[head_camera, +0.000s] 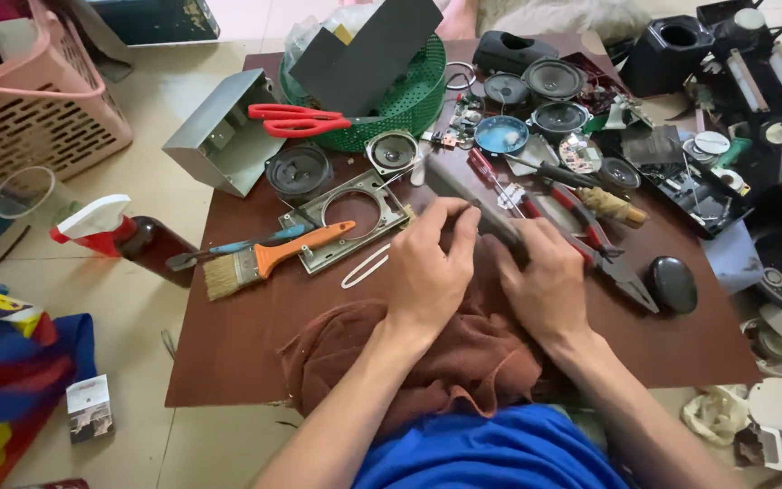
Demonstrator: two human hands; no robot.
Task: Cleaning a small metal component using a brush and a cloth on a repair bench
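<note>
My left hand (429,264) and my right hand (545,279) both grip a dark flat metal piece (460,194) that lies slanted across the brown board (246,353). Most of the piece is hidden under my fingers. A brown cloth (463,358) is bunched under my wrists. Just left of my left hand lie a white loop of band (366,266), a grey metal speaker frame (355,217) and an orange-handled paintbrush (273,261). Red-handled pliers (601,246) and a black oval stone-like object (673,283) sit to the right of my right hand.
Several small speakers (554,80), red scissors (300,119), a green basket (409,100), screwdrivers and circuit parts crowd the board's far side. A grey metal box (221,131), spray bottle (128,237), plastic cup (27,194) and pink basket (38,100) stand left. Black speaker housings (753,63) sit right.
</note>
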